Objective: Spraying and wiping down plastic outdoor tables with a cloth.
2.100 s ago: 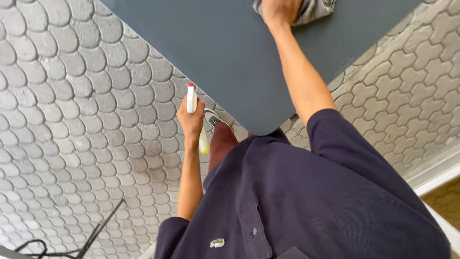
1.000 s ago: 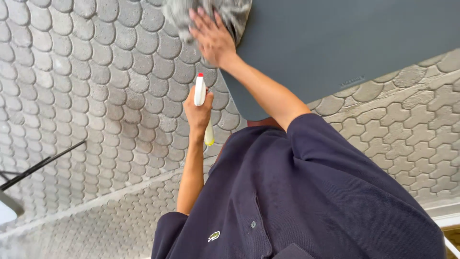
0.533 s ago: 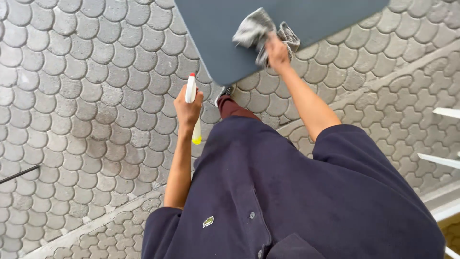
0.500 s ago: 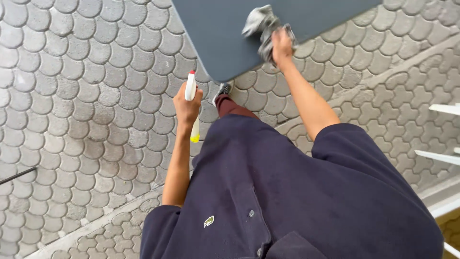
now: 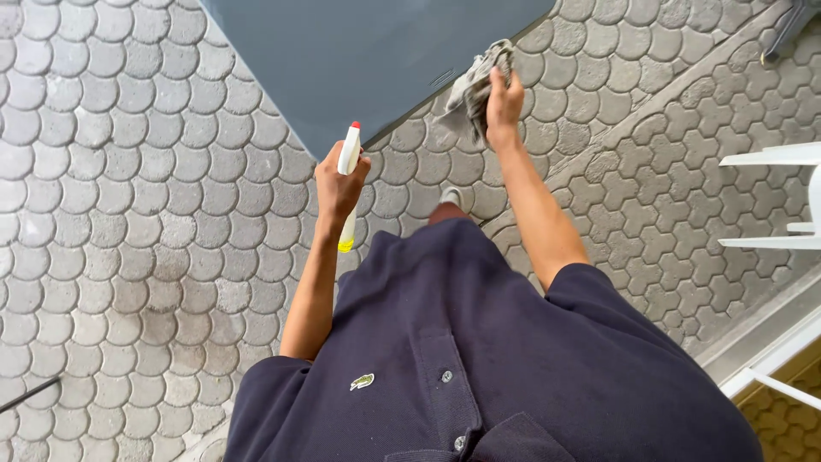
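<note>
Scalloped grey pavers (image 5: 128, 171), smooth slate tabletop (image 5: 359, 60), crumpled cloth (image 5: 475, 85)

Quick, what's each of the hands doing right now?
Left hand: closed around a spray bottle.
Right hand: closed on a grey cloth, past the table edge.

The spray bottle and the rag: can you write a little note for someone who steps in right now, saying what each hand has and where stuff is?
Left hand: shut on the white spray bottle, red tip up, held over the paving beside the table corner.
Right hand: shut on the grey rag, bunched, hanging just off the edge of the grey-blue table.
Done: cannot tell how much of the tabletop is wiped; no streaks show.
Left: neither hand is on the tabletop; the rag is off it.
Nearby: white chair to the right.
</note>
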